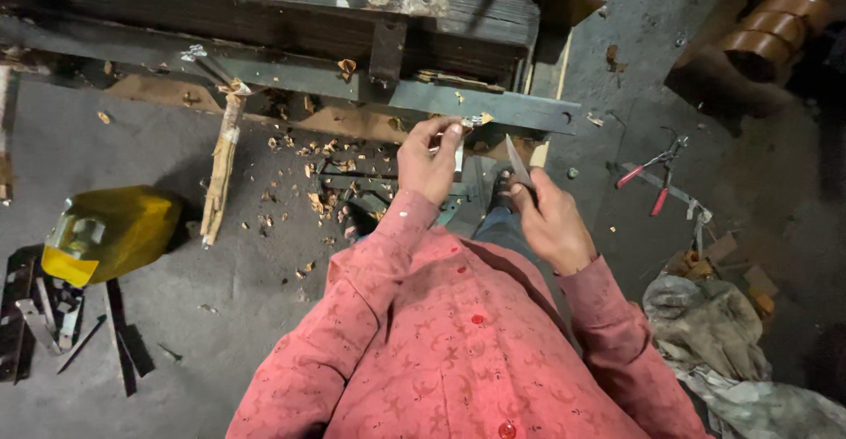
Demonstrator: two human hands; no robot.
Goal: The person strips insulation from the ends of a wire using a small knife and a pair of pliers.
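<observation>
My left hand (429, 159) is raised in front of me and pinches a small pale piece (468, 124) between thumb and fingers, close to the grey metal beam (291, 73) of a machine frame. My right hand (553, 223) grips a flat pointed metal blade (518, 164), its tip angled up toward the left hand; the two are a short gap apart. I wear a red patterned shirt with buttons. My feet show below the hands.
Wood chips (317, 174) litter the grey floor under the frame. A splintered wooden stick (221, 167) leans at left, near a yellow canister (110, 232) and metal scraps (44, 316). Red-handled pliers (652, 174) and crumpled cloth (705, 324) lie at right.
</observation>
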